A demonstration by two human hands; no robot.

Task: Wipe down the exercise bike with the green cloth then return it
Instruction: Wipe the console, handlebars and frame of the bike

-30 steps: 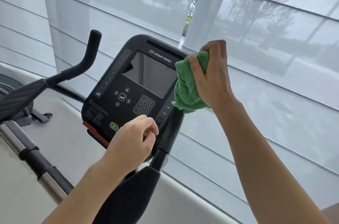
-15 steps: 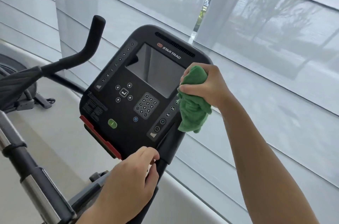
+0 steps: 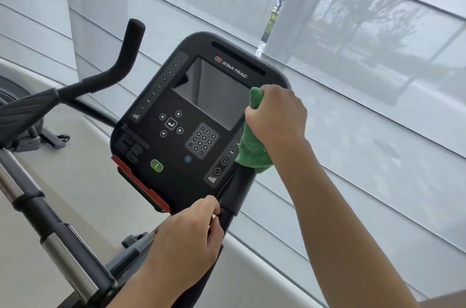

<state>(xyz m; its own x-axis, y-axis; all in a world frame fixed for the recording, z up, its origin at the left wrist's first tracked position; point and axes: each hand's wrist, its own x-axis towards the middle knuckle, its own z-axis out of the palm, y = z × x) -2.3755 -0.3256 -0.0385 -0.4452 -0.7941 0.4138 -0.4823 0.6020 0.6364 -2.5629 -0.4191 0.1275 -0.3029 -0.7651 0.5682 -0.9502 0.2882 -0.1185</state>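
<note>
1. Translucent grey roller blinds cover tall windows; blurred trees show through them.
2. A narrow gap between two blinds shows greenery outside.
3. A pale curved ledge runs below the blinds.
4. Soft, even daylight fills the room.

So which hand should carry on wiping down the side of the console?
Right hand: it grips the green cloth against the console's right edge. The left hand holds no cloth, near the post below.

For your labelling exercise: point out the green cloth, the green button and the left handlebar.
Green cloth (image 3: 252,154), head view, lower bunched part.
Green button (image 3: 156,165), head view, its centre.
Left handlebar (image 3: 126,55), head view, upright grip section.
</note>
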